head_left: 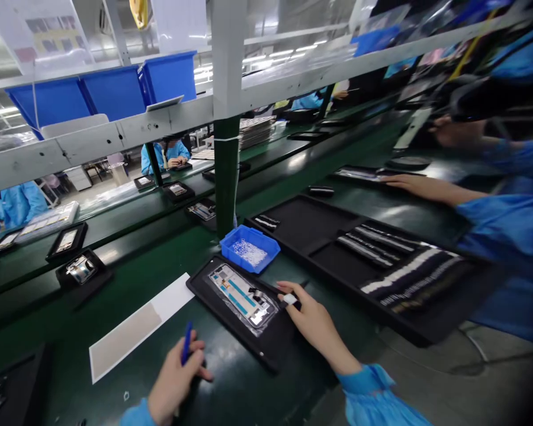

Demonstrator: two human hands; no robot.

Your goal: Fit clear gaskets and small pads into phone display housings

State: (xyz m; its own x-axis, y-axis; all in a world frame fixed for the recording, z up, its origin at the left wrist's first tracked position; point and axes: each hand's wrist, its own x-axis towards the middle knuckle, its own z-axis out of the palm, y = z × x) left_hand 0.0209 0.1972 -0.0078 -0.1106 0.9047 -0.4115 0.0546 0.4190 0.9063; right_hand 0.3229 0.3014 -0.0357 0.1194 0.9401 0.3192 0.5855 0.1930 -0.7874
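Note:
A phone assembly (240,296) with two blue strips lies on clear film in a black tray (262,349) in front of me. My left hand (175,376), left of this tray, is closed around a blue pen-like tool (186,343) that points up. At the tray's right edge, my right hand (313,322) pinches a small black part with a white patch (289,299). A dark pointed tip shows beside its fingers; whether it belongs to a tool I cannot tell. Touching the tray's far end is a blue bin (260,262) of small white pieces.
A large black tray (293,216) with rows of small parts stands at right. Behind it, a co-worker's hand (420,186) touches another tray. A white and beige strip (137,331) lies left. A green post (227,177) rises behind the bin. More phone trays line the far belt.

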